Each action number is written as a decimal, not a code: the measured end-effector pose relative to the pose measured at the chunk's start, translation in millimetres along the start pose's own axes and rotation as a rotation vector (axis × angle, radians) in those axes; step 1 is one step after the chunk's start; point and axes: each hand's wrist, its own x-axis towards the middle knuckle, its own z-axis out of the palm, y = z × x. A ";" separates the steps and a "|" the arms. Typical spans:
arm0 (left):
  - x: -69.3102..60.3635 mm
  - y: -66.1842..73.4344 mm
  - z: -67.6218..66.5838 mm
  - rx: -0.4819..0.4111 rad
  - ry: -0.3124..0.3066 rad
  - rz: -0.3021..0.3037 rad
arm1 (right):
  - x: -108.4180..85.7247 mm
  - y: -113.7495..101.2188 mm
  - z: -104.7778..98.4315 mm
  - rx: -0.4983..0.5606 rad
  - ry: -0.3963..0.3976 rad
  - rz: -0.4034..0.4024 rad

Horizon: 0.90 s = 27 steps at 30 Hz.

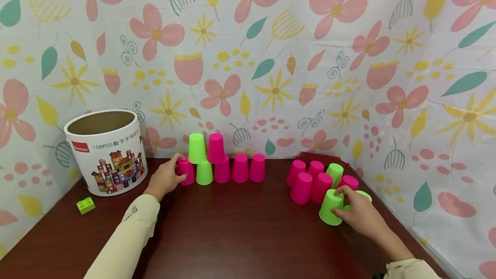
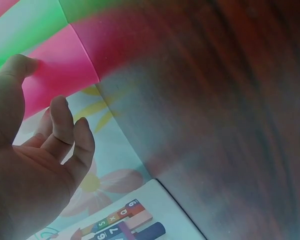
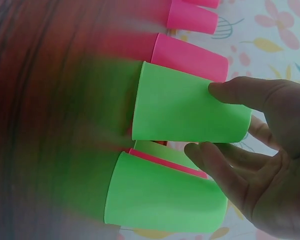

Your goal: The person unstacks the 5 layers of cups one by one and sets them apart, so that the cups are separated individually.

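My left hand (image 1: 165, 179) holds the pink cup (image 1: 187, 172) at the left end of a row of upside-down cups. Its thumb lies on that pink cup (image 2: 62, 67) in the left wrist view. Beside it in the row are a green cup (image 1: 204, 173) and several pink ones. On top stand another green cup (image 1: 197, 148) and a pink cup (image 1: 215, 148). Over on the right, my right hand (image 1: 362, 214) grips an upside-down green cup (image 1: 331, 208) between thumb and fingers. Another green cup (image 3: 165, 195) stands just beside it, mostly hidden by the hand in the head view.
Behind the right hand is a cluster of upside-down pink cups (image 1: 301, 188) with a green cup (image 1: 335, 174) among them. A dark red item (image 1: 319, 157) lies by the wall. At left are a large white bucket (image 1: 108, 154) and a green toy brick (image 1: 85, 205). Patterned cloth borders the table (image 1: 248, 227).
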 end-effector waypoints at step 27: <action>1.5 1.2 0.9 -0.016 -0.003 -0.010 | -1.8 -7.7 0.8 -0.184 0.204 -0.014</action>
